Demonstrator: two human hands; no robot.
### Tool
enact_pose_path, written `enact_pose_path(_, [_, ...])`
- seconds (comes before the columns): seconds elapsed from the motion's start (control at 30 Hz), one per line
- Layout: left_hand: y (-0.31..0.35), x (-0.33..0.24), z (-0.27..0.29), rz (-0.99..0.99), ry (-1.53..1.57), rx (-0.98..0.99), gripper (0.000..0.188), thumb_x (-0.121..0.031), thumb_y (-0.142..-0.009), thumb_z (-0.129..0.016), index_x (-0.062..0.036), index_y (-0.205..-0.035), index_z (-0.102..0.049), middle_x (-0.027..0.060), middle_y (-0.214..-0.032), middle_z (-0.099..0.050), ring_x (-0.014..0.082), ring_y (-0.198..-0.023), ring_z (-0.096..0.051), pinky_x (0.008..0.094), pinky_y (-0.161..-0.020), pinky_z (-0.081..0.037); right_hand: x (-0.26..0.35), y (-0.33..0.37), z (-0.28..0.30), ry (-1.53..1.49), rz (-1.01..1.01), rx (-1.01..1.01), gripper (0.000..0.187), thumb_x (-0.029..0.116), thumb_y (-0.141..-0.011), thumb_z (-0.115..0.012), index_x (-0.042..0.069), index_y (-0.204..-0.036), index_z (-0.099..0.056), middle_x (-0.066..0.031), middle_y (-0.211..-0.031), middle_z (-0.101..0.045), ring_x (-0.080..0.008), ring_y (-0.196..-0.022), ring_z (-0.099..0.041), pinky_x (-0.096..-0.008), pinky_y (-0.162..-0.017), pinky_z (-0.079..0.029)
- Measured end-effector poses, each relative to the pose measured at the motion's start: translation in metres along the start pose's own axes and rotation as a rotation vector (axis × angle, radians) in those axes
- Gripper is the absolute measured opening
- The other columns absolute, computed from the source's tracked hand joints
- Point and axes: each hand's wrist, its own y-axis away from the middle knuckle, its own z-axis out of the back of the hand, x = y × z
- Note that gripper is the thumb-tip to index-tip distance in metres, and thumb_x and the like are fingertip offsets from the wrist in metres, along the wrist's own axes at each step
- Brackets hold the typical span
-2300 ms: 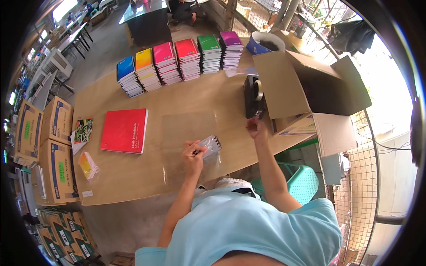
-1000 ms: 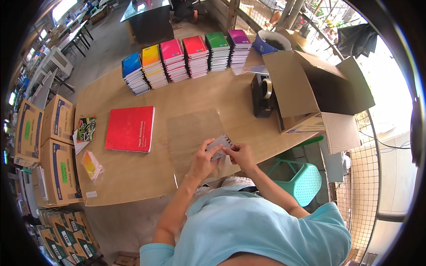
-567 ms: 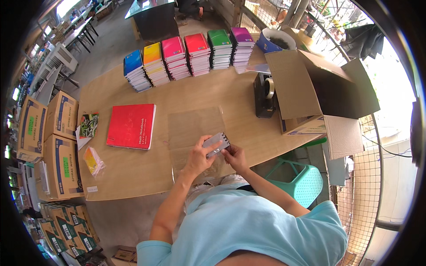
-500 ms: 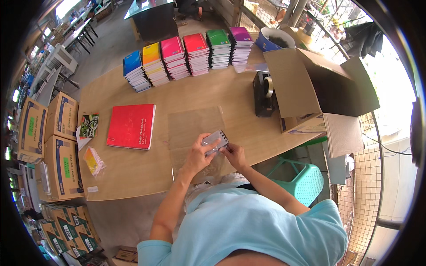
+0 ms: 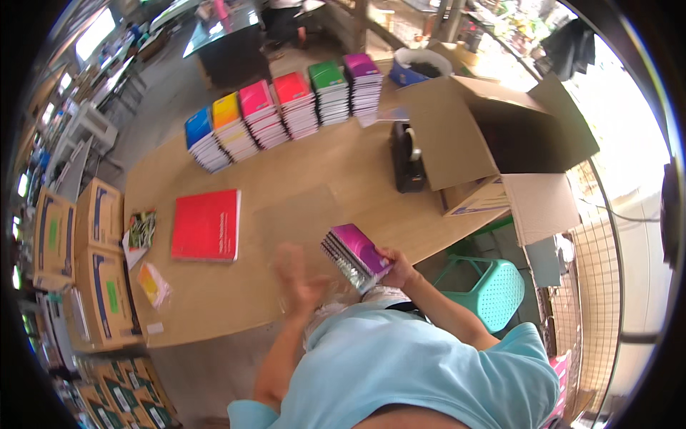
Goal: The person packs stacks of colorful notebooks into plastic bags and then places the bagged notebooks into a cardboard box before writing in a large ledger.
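Note:
A small stack of purple spiral notebooks [image 5: 361,247] is gripped at its right end by my right hand [image 5: 397,267], tilted above the table's near edge with its wire coils toward the left. Beside it, my left hand [image 5: 299,282] is blurred by motion; its fingers look stretched out with the thumb apart, and I see nothing in it. A clear plastic sheet or bag [image 5: 296,214] lies flat on the table just beyond my left hand. To the left rests a large red notebook [image 5: 206,225].
Stacks of blue [image 5: 199,127], yellow, pink, red, green and purple [image 5: 361,66] notebooks line the far edge. A black tape dispenser [image 5: 406,161] stands before an open carton [image 5: 457,136] at right. A small packet [image 5: 151,284] lies left; a teal stool [image 5: 493,293] stands right.
My left hand has come off the notebooks and moved left and down. My right hand now holds the stack alone, with its purple cover showing. The view has shifted slightly.

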Motion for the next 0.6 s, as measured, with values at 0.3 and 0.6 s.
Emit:
enact_pose_path(0.3, [0.024,0.049,-0.032,0.475,-0.474,0.348,0.104,-0.048,-0.056,-0.088,-0.0296,-0.146,-0.041,0.0259,-0.145,-0.023,0.0429,-0.129,-0.033,0.0571,-0.103,-0.031,0.150,0.176,-0.217,1.681,0.835,-0.085,0.068,0.018,-0.082,-0.072,-0.001,-0.142,-0.046,-0.0142,-0.140,-0.053,-0.0230,-0.125,-0.052,-0.0348,-0.107,-0.038])
enact_pose_path(0.6, [0.007,0.042,-0.071,0.480,-0.415,0.362,0.108,-0.035,-0.053,-0.092,-0.0255,-0.147,-0.040,0.0279,-0.152,-0.012,0.0467,-0.136,-0.024,0.0542,-0.108,-0.033,0.420,0.269,-0.171,1.867,0.446,-1.220,0.023,0.021,-0.086,-0.065,0.001,-0.096,-0.067,-0.0078,-0.075,-0.062,-0.0150,-0.061,-0.057,-0.0309,-0.058,-0.047])
